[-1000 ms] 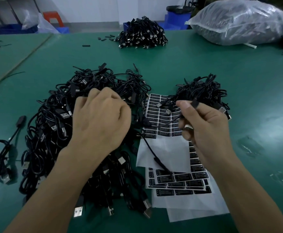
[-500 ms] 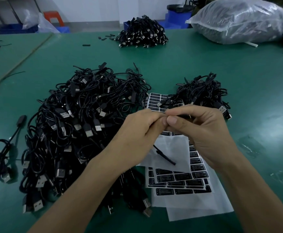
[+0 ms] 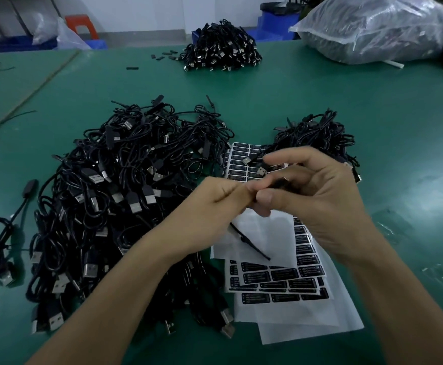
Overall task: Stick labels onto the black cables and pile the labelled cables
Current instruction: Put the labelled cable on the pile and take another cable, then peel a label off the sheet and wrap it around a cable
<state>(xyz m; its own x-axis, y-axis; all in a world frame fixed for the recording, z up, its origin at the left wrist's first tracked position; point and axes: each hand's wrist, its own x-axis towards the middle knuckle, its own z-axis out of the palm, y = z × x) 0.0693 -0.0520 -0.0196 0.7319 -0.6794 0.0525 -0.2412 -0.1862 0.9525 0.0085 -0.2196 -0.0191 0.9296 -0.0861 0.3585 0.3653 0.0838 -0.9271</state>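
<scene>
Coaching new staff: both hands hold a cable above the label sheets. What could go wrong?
1. The cable hangs over the sheets; moving the left hand and right hand could catch and drag them askew.
2. The big pile crowds the sheets, so a labelled cable might slip back into it instead of the small pile.

Dim bluish light is falling from above. Beyond the label sheets (image 3: 275, 276) the plastic bag (image 3: 378, 27) is glaring; right of them the green table (image 3: 404, 159) is shining; over them the right hand (image 3: 328, 206) is blurring.
</scene>
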